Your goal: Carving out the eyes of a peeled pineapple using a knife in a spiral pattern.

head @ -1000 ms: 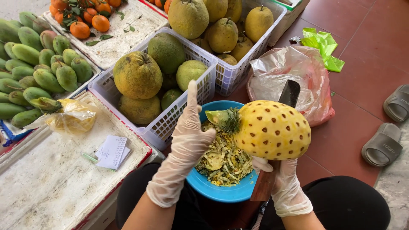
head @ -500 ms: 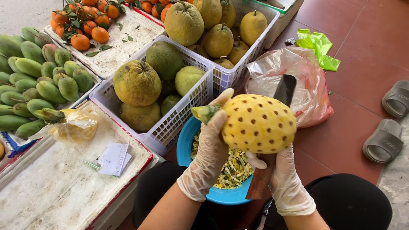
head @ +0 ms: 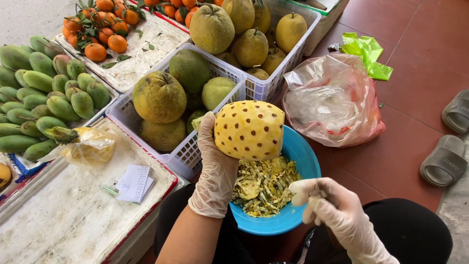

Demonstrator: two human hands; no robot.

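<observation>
Head camera, looking steeply down from above the person's lap.

The single view sits close over both gloved hands, the left hand (head: 215, 166) and right hand (head: 332, 208) filling the lower middle, with the blue bowl (head: 303, 156) just under them. It faces forward and down, so the white baskets (head: 185, 156) of fruit run off the top edge, the foam box lid (head: 63, 220) lies at lower left, and the red tiled floor (head: 415, 98) fills the right side.
</observation>
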